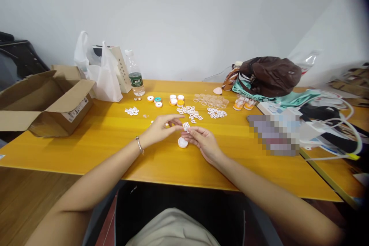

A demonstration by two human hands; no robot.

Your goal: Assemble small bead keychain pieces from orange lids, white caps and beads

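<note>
My right hand [204,141] pinches a small white openwork plastic piece [186,126] between thumb and fingers. On the left, my left hand [161,127] has its fingers apart, and the thumb tip is at the piece's edge; I cannot tell whether it touches. Just below the piece, a round white cup with an orange base [182,143] stands on the table. Beyond my hands lie a pile of similar white openwork pieces [190,113] and a second pile [217,113]. A few small white parts by my left hand are partly hidden.
Clear round caps [211,100], coloured round pieces [157,100] and white parts [132,111] lie across the table [115,153]. A water bottle [136,78], plastic bag [104,78] and open cardboard box [43,103] stand left. A brown bag [271,76] and cables [356,130] are right.
</note>
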